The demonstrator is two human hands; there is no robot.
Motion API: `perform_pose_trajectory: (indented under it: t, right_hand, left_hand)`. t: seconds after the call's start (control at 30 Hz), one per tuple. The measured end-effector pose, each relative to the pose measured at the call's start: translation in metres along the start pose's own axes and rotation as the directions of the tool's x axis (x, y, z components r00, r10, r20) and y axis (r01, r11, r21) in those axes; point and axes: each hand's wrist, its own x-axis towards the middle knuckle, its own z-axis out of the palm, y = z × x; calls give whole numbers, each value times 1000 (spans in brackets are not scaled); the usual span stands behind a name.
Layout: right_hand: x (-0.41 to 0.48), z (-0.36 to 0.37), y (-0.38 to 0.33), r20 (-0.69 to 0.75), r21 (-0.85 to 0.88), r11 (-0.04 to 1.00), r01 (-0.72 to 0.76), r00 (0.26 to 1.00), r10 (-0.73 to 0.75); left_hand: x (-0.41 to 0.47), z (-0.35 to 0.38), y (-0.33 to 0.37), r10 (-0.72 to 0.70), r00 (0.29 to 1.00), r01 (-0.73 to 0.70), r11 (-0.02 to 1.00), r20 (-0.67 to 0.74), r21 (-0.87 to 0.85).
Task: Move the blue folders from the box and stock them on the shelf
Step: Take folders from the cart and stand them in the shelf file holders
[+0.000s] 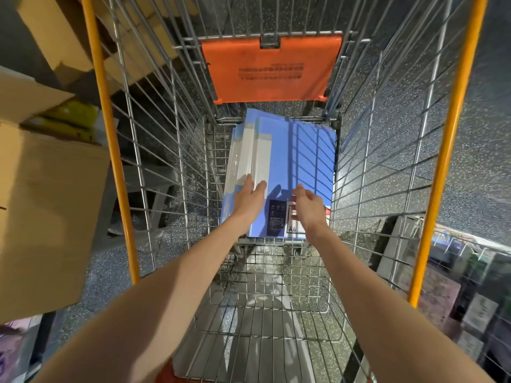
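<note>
Two hands reach into wire cart. Cardboard box stands left, outside cart. Left hand flat, fingers straight, touching blue folders stacked on cart floor. Right hand half open over white label, gripping nothing.

Single view: a wide-angle camera worn on the head, set above the near end of a silver wire shopping trolley and facing forward and steeply down into its basket. Two bare forearms enter from 7 and 5 o'clock. The left hand and right hand lie at frame centre, deep in the basket. An orange plastic seat flap marks 12 o'clock and brown cardboard boxes mark 9 o'clock. Lens curvature bows the yellow trolley rails.
</note>
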Motion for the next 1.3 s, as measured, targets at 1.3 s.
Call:
perform_pose_trajectory:
  t: [1.3]
  right_hand:
    - [-5, -40, -42, 115, 111, 951, 288, 947, -300]
  left_hand:
    - [-4, -3, 36, 83, 994, -80, 996, 67, -43]
